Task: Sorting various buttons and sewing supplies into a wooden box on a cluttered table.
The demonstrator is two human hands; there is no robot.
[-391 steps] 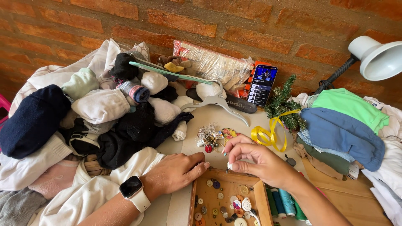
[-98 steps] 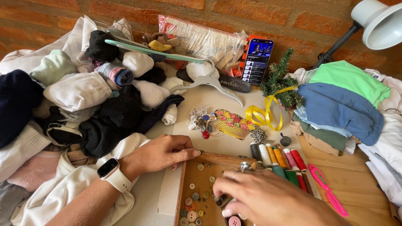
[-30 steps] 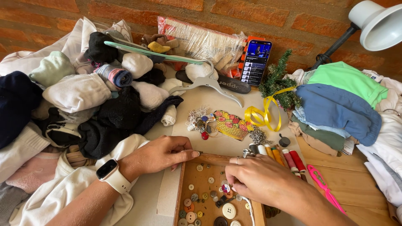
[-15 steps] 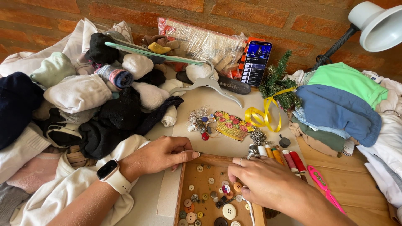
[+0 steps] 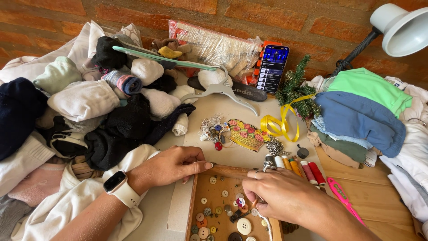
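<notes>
A wooden tray (image 5: 198, 191) holding several loose buttons (image 5: 244, 226) lies at the near edge. My left hand (image 5: 171, 164), with a white smartwatch (image 5: 118, 186) on the wrist, rests flat at the tray's far left corner, fingers touching the rim. My right hand (image 5: 278, 194) is over the tray's right side, fingertips pinched down among the buttons; what they pinch is too small to tell. A white thread or cord (image 5: 267, 223) trails below that hand. Spools of thread (image 5: 303, 169) in a row lie just beyond it.
A heap of socks and clothes (image 5: 89, 102) fills the left. Folded clothes (image 5: 356, 111) are stacked at right under a white lamp (image 5: 399, 29). A phone (image 5: 272, 68) leans on the brick wall. A hanger (image 5: 223, 91), yellow ribbon (image 5: 278, 125), embroidered patch (image 5: 245, 134) and pink tool (image 5: 341, 194) lie around.
My right hand has shifted slightly toward the tray's right side and pinched its fingers down among the buttons. My left hand has stayed on the tray's corner.
</notes>
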